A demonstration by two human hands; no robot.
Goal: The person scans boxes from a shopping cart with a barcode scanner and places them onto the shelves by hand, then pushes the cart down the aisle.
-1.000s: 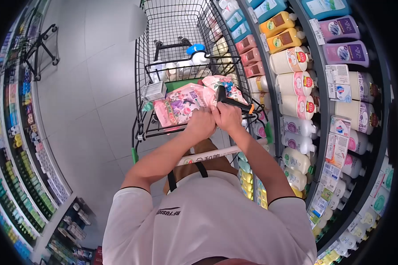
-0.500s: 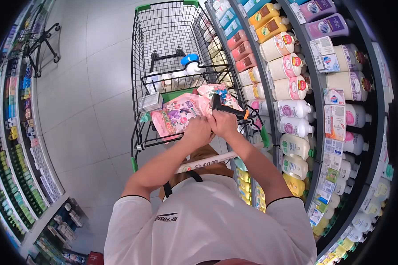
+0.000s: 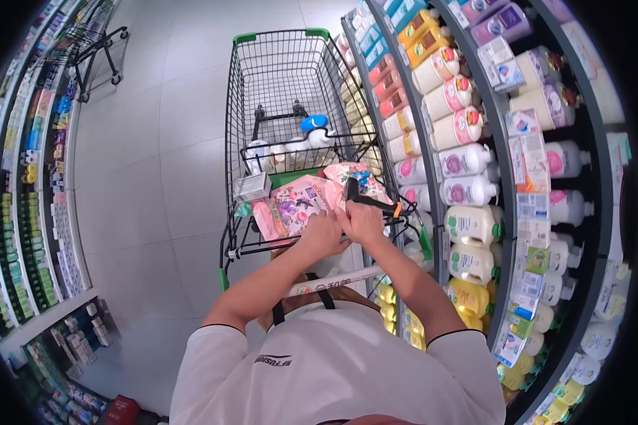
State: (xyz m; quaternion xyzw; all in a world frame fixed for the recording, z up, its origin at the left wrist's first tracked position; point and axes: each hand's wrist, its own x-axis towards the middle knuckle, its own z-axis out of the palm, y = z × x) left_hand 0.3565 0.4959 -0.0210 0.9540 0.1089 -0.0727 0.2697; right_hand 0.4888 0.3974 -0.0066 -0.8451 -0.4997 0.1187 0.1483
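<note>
A pink floral package (image 3: 298,205) lies in the rear seat section of a black wire shopping cart (image 3: 283,49). My left hand (image 3: 322,234) has its fingers curled at the package's near edge. Right beside it, touching, my right hand (image 3: 362,221) is curled too; what its fingers hold is hidden. A black handheld scanner-like object (image 3: 365,200) with an orange tip lies just beyond my right hand, over a second floral bundle (image 3: 351,172). A small silvery box (image 3: 253,187) sits left of the package. The cart's handle bar (image 3: 333,280) crosses below my wrists.
White bottles, one with a blue top (image 3: 313,124), lie in the cart's main basket. Shelves of bottles (image 3: 468,163) run close along the right. Another cart (image 3: 96,53) stands at the upper left by the left shelves (image 3: 49,177). Red box (image 3: 122,410) at lower left.
The shelves on the right have slid toward me in view, and the cart's far end has come fully into sight. Both hands stay together at the package's near edge.
</note>
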